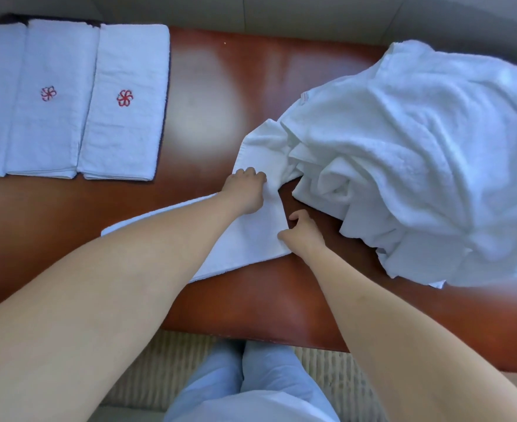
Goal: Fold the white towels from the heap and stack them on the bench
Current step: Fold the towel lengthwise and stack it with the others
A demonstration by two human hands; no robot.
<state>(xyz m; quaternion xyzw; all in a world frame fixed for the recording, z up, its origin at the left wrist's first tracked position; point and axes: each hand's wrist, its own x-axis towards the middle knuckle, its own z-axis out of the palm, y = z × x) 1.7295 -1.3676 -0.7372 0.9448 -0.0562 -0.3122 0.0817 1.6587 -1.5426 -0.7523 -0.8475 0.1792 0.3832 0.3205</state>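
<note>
A heap of white towels (418, 159) lies crumpled on the right half of the brown bench (251, 300). One white towel (251, 236) stretches from the heap's left edge across the bench middle, partly under my left forearm. My left hand (246, 190) grips this towel near the heap with curled fingers. My right hand (302, 233) pinches the same towel's right edge, just below and right of the left hand. Three folded white towels (123, 132) with a red flower mark lie side by side at the far left.
A grey wall runs behind the bench. Below the bench's near edge are a beige ribbed carpet (159, 370) and my legs in light blue trousers (260, 388). Bare bench surface shows between the folded towels and the heap.
</note>
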